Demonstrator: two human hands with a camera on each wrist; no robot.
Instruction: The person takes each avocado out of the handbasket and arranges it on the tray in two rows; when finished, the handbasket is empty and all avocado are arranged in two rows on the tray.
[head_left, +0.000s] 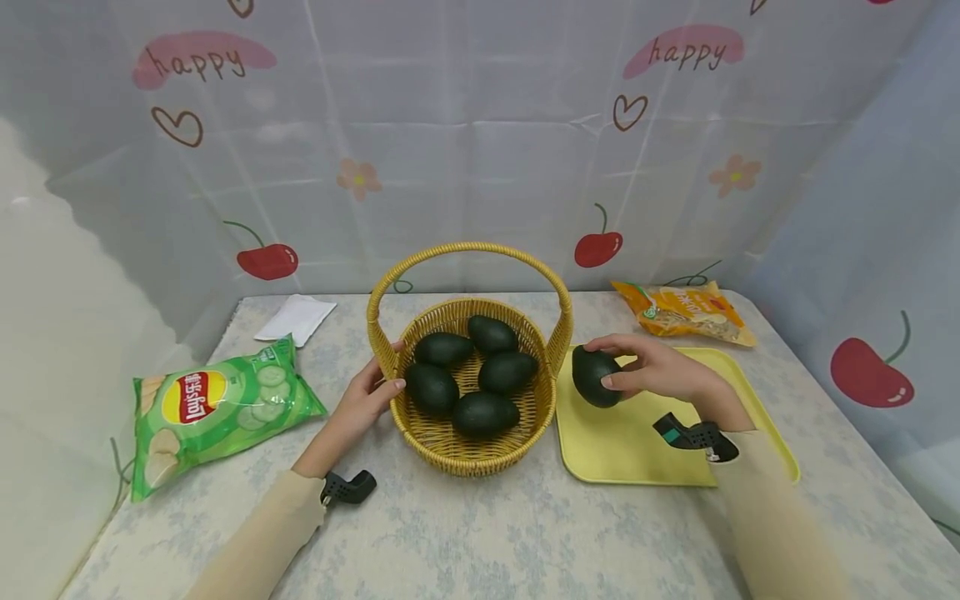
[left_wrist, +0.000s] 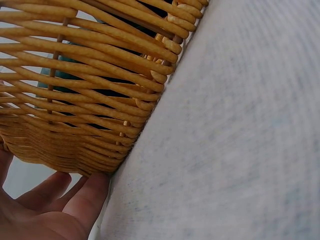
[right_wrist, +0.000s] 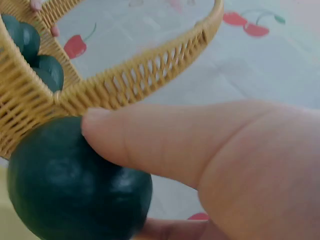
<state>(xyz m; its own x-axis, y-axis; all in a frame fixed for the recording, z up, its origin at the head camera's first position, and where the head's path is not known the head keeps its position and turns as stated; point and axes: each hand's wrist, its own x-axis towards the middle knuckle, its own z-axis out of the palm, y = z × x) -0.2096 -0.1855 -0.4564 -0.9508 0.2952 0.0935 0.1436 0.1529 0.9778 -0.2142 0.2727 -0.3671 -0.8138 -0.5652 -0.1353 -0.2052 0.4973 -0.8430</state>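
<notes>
Partly hidden avocados point(left_wrist: 55, 80) behind basket point(left_wrist: 90, 100) weave

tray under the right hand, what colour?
Pale yellow, plain. The tray shows best in the head view, beside the wicker basket.

Bystander items I logged on the table, head view

I saw a green chips bag point(head_left: 217, 408) lying flat at far left w/ a red-yellow logo, and a white folded cloth point(head_left: 296, 317) behind it near the backdrop. An orange snack bag point(head_left: 686, 311) lay at back right, just behind the tray's far edge. The tablecloth point(head_left: 480, 533) was pale w/ a faint floral print. The backdrop curtain point(head_left: 480, 150) showed cherries, hearts, flowers & "happy" lettering.
</notes>
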